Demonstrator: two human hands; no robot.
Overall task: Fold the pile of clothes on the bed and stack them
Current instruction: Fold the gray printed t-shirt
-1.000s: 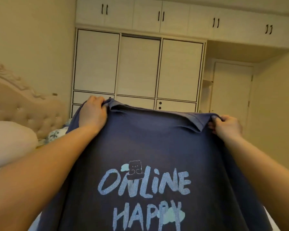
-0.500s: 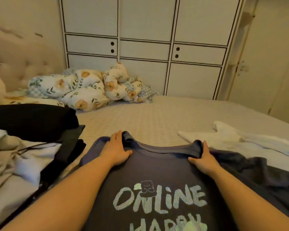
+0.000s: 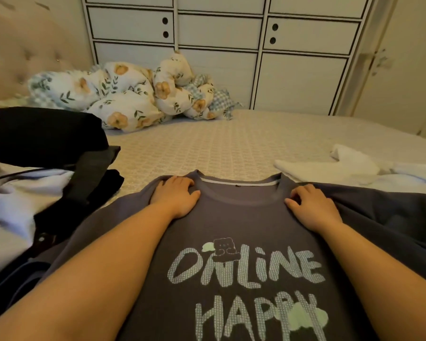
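Observation:
A dark blue-grey T-shirt (image 3: 241,222) printed "ONLINE HAPPY" lies print-up on the bed, collar pointing away from me. My left hand (image 3: 175,198) sits on its left shoulder, fingers curled over the shoulder edge. My right hand (image 3: 310,207) grips the right shoulder, bent fingers bunching the fabric there. A heap of unfolded clothes (image 3: 22,193), white and black, lies to the left. A dark garment (image 3: 391,225) lies partly under the shirt on the right. White clothes (image 3: 342,166) lie at the right beyond it.
A crumpled floral quilt (image 3: 133,99) is piled at the far side of the patterned bed sheet (image 3: 219,146). A padded headboard (image 3: 22,52) stands at the left. White wardrobe doors (image 3: 219,52) rise behind the bed.
One second ago I held the T-shirt up in the air by its shoulders. It has come down flat onto the bed, and my fingers have since curled in at the shoulders.

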